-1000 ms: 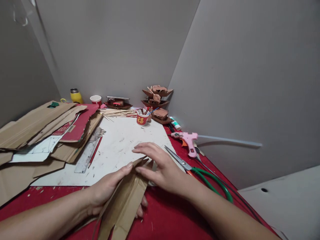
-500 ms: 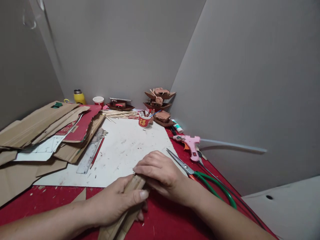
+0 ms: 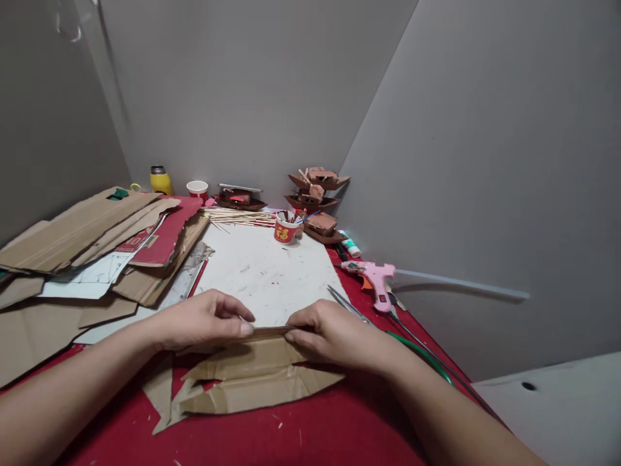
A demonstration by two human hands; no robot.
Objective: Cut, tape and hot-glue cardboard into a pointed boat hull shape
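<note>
Head view: brown, folded, pointed cardboard piece, long axis approx. L–R, lies nearside; R hand pinches far edge, L hand w/ thumb there, grip unclear

So the piece of cardboard was plain brown, creased lengthwise and folded up like a shallow trough, long side running left to right. The far edge was bunched into a narrow ridge, while the near flap bowed out in a curve. Both ends were notched: kinda ragged, split points on the left, and a slit with one sharp tip on the right. It sat over the red cloth, just this side of the white sheet.
</note>
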